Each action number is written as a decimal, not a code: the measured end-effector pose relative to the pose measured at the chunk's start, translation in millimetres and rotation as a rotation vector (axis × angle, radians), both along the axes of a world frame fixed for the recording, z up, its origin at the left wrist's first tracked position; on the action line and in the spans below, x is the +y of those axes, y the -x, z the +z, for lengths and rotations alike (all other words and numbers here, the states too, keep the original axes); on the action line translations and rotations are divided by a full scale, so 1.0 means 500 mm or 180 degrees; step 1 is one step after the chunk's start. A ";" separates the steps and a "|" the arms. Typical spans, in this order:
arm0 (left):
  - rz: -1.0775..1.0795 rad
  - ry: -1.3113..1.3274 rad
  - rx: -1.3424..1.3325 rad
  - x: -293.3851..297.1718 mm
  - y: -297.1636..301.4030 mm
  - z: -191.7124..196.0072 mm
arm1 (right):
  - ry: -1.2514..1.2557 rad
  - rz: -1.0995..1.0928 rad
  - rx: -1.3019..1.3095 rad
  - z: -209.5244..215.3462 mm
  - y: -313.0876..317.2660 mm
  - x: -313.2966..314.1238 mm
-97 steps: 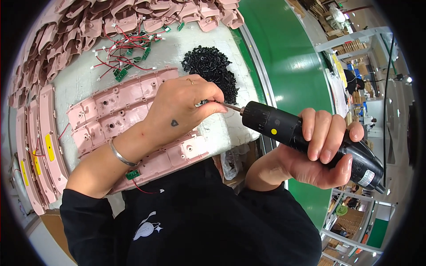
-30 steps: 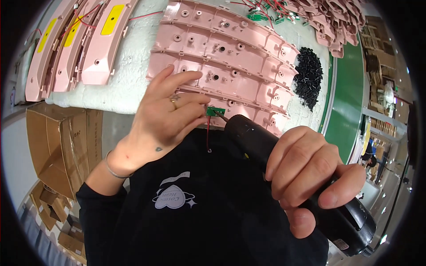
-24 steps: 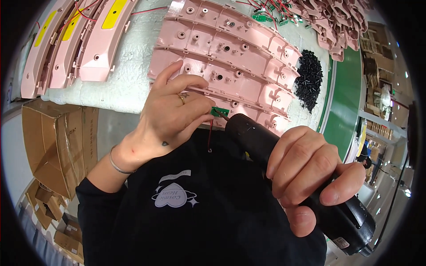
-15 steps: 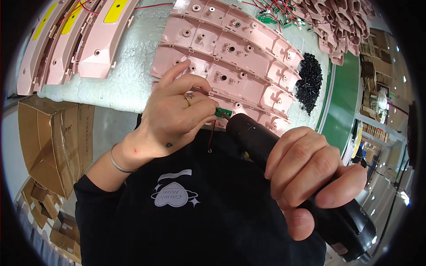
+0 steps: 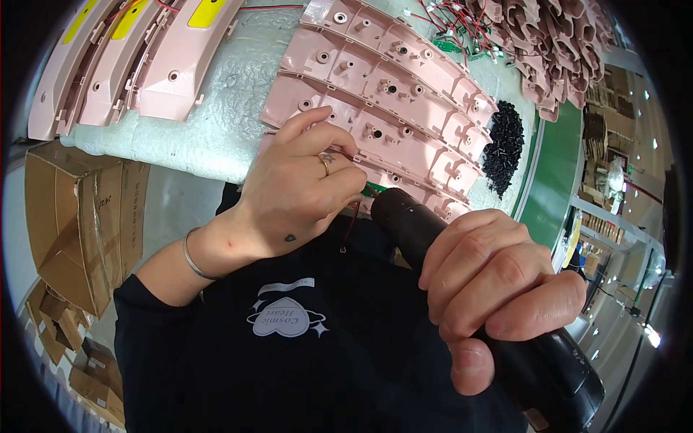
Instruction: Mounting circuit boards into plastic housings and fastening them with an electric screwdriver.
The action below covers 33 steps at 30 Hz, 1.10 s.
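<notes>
My right hand (image 5: pixel 498 285) is wrapped round a black electric screwdriver (image 5: pixel 409 225), whose tip points up and left. Its bit meets a small green circuit board (image 5: pixel 375 189) in the nearest pink plastic shell. Thumb and forefinger of my left hand (image 5: pixel 296 180) are closed at the board's left end, with the fingertips partly hidden; the other fingers curl over the shells. A thin red-and-black wire (image 5: pixel 350 229) hangs from the board over the table edge. Several pink shells (image 5: pixel 354 94) lie side by side, hollow side up, with screw posts inside.
A heap of black screws (image 5: pixel 505 148) lies right of the shells. Behind are green boards with red wires (image 5: pixel 451 40) and a pile of pink parts (image 5: pixel 545 50). Finished-side-up pink shells with yellow labels (image 5: pixel 177 68) sit at left. Cardboard boxes (image 5: pixel 83 224) stand below the table's left side.
The shells and table have shifted slightly rightward in view. My right hand and the screwdriver have moved a little left; the screwdriver's tip stays at the board. The left hand keeps its pinch.
</notes>
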<state>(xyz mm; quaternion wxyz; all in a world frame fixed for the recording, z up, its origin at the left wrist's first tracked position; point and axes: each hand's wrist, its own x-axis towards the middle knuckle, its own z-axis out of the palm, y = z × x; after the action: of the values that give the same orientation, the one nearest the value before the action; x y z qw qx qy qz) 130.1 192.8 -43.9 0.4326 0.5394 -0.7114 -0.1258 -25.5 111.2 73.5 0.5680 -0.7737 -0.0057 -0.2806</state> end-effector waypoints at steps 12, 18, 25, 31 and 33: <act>-0.0241 -0.0146 0.0585 -0.005 -0.020 0.020 | -0.0516 -0.0737 -0.1381 0.010 0.021 0.026; -0.0106 0.0050 0.0554 -0.004 -0.005 0.027 | -0.0533 -0.0645 -0.1446 0.010 0.025 0.028; -0.0102 0.0131 0.0530 -0.004 0.004 0.027 | -0.0508 -0.0669 -0.1306 0.015 0.034 0.029; -0.0247 0.0151 0.0110 0.007 0.001 0.037 | -0.0453 -0.0430 -0.1144 0.009 0.030 0.032; -0.0247 0.0093 0.0070 0.011 0.001 0.029 | -0.0412 -0.0439 -0.1072 0.007 0.029 0.034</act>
<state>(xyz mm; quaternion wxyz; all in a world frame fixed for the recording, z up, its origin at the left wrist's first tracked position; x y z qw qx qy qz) 129.8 198.1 -29.5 0.4431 0.5037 -0.7287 -0.1379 -40.2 128.3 76.9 0.5871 -0.6761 -0.0296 -0.4442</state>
